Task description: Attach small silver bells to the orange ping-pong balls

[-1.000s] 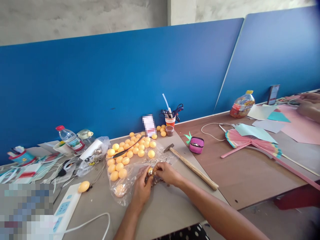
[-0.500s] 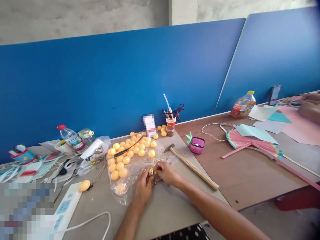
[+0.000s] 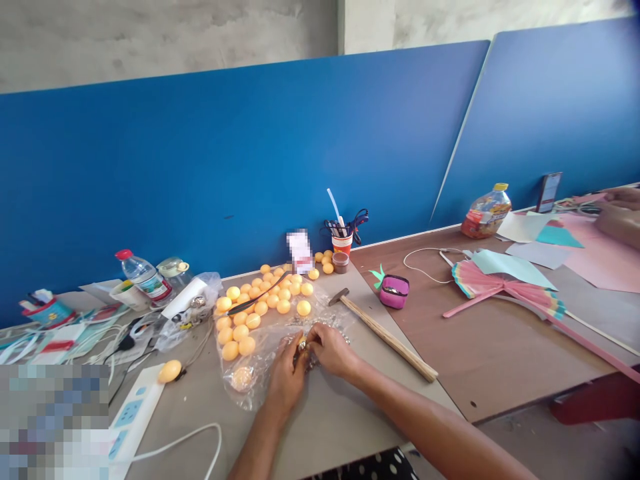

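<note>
My left hand [image 3: 287,371] is closed around a small piece [image 3: 302,344] that looks part orange, part shiny metal; fingers cover most of it. Touching its right side, my right hand [image 3: 331,349] has thumb and fingertips pinched together, and what lies between them is too small to make out. Both hands are low over the desk, at the edge of a clear plastic bag [image 3: 273,337]. Small shiny bits [image 3: 345,338] lie behind and under the right hand. Several orange balls [image 3: 247,345] rest on the bag, with a dark strap-like strip [image 3: 257,293] across them.
A hammer [image 3: 390,340] lies right of my hands, near a purple pouch [image 3: 394,291]. A white power strip [image 3: 133,413] and cables are at left. A paper cup of tools [image 3: 342,243] stands by the blue partition [image 3: 260,153]. Another person's hand [image 3: 623,217] shows far right.
My right hand has shifted very slightly at the small piece, and more shiny bits show behind it. My left hand stays nearly in place.
</note>
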`<control>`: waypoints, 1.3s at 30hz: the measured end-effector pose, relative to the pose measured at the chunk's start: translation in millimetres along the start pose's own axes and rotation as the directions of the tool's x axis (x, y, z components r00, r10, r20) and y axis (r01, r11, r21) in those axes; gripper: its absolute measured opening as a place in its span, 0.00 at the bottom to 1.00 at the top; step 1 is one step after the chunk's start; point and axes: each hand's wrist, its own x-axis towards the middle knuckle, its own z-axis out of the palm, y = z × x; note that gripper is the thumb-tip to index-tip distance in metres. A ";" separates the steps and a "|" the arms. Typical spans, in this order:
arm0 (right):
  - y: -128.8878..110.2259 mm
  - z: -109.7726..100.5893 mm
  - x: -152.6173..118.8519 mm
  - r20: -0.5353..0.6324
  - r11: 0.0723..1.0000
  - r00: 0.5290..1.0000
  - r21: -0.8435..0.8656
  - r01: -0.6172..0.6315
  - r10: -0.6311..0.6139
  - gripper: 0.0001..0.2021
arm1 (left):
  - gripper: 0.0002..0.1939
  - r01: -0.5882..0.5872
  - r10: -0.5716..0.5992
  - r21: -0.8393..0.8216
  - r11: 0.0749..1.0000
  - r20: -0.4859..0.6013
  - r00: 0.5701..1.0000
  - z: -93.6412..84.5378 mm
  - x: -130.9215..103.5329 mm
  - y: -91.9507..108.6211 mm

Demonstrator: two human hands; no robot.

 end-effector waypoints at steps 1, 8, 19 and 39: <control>-0.8 0.2 -0.3 0.000 1.000 1.000 -0.003 -0.004 0.004 0.06 | 0.20 0.006 -0.006 0.000 1.000 0.008 1.000 -0.2 0.2 0.6; 1.4 -9.3 8.6 0.005 0.971 1.000 0.238 0.025 -0.027 0.02 | 0.22 0.019 -0.019 -0.104 0.994 0.008 1.000 -4.4 1.7 7.8; 11.4 -41.8 19.0 -0.087 0.928 0.996 0.370 0.053 -0.023 0.05 | 0.25 0.196 -0.219 -0.599 0.776 0.036 0.975 -12.3 5.0 13.2; -10.9 -22.7 -14.7 0.534 0.702 0.752 -0.359 0.615 -0.386 0.08 | 0.21 0.109 -0.179 -0.401 0.910 -0.142 0.974 -13.9 8.1 15.1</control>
